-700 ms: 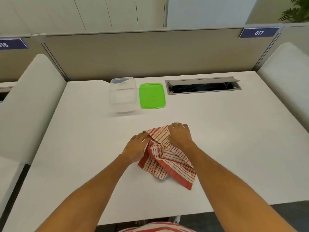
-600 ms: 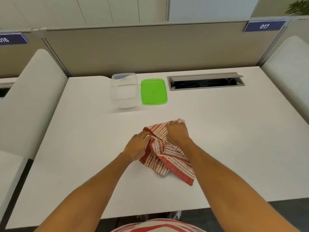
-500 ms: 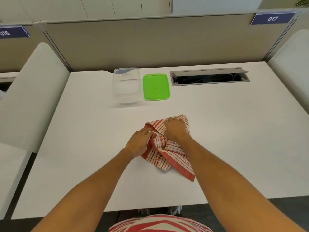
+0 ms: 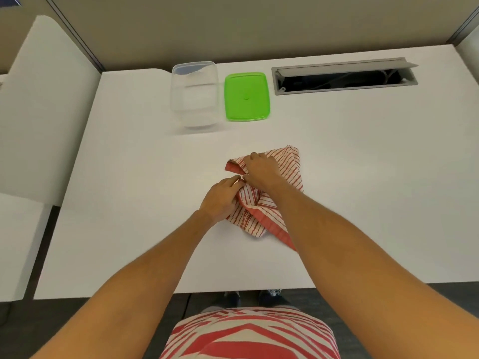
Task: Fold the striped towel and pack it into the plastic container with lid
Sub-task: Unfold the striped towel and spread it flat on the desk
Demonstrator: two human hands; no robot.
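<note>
Red-and-white striped cloth towel (image 4: 272, 200) sits crumpled mid-frame on the white desk (image 4: 363, 177), partly folded, one corner trailing toward lower right. Left hand (image 4: 220, 198) is at the towel's left edge, fingers curled and gripping a bunch of fabric. Right hand (image 4: 261, 169) lies palm-down on the upper part of the towel, fingers close together, pressing the cloth flat; can't tell if the thumb pinches anything. Hands nearly touch at the fingertips. Clear rectangular plastic container (image 4: 194, 94) stands open, upper centre-left, well apart from the towel. Bright green flat plastic lid (image 4: 246, 97) lies just beside it on its right. Grey cable-tray slot (image 4: 344, 76) upper right.
</note>
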